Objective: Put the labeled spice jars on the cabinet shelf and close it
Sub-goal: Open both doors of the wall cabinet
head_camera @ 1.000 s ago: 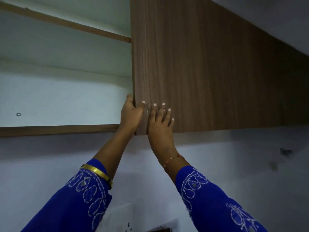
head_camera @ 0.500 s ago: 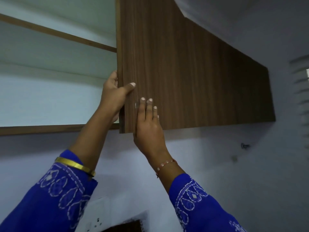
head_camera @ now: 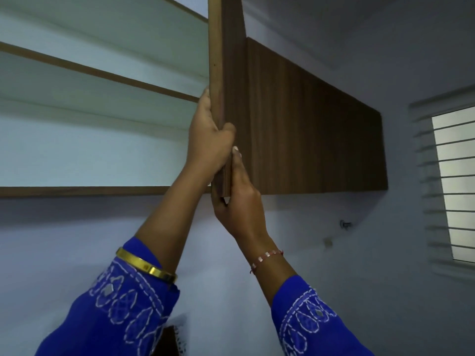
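A brown wood-grain cabinet door (head_camera: 223,60) stands swung out, its thin edge turned toward me. My left hand (head_camera: 208,140) wraps around that edge, thumb on the outer face. Just below, my right hand (head_camera: 237,199) grips the door's lower corner, fingers up along the outer face. To the left the wall cabinet is open, with a white interior and a brown-edged shelf (head_camera: 102,71). No spice jars are visible on the shelves from this low angle.
More closed brown cabinet doors (head_camera: 316,129) run to the right. The cabinet's bottom edge (head_camera: 77,191) sits above a pale wall. A window with blinds (head_camera: 452,181) is at the far right, and a small wall hook (head_camera: 345,224) hangs below the cabinets.
The door has swung outward from nearly shut to edge-on. Both hands moved from lying on its face to gripping its edge and lower corner. The view shifted right.
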Demonstrator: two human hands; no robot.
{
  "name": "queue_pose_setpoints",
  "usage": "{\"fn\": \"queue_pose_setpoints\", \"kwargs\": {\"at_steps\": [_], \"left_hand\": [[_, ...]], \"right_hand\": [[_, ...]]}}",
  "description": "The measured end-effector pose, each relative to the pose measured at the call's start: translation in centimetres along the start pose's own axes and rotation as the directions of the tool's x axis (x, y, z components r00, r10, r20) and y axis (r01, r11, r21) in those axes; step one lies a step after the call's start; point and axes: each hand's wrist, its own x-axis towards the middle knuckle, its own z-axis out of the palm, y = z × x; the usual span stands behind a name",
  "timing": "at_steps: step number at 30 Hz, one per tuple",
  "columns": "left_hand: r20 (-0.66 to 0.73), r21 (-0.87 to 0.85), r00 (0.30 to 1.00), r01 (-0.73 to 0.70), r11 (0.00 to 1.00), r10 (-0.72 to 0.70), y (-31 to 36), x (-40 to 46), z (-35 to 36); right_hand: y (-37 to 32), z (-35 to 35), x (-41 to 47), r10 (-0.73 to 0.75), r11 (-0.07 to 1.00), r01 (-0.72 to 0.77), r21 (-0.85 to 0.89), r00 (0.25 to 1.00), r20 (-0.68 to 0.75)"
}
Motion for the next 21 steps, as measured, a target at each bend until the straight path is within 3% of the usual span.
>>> {"fn": "queue_pose_setpoints", "kwargs": {"at_steps": [10,15,21], "left_hand": [[0.024,0.027,0.995,-0.101,0.995,0.100,2.0,-2.2,11.1],[0.053,0.020,0.989,-0.138,0.990,0.137,1.9,-2.4,16.8],[0.123,0.110,0.980,-0.170,0.979,0.156,1.4,-3.3,23.7]], "right_hand": [[5.1,-8.0,-0.6,0.235,0.943,-0.226,0.245,0.972,-0.011],[8.5,-12.0,-0.9,0.287,0.916,-0.270,0.296,0.958,-0.014],[13.1,-15.6,-0.8,0.452,0.833,-0.416,0.365,0.892,-0.016]]}}
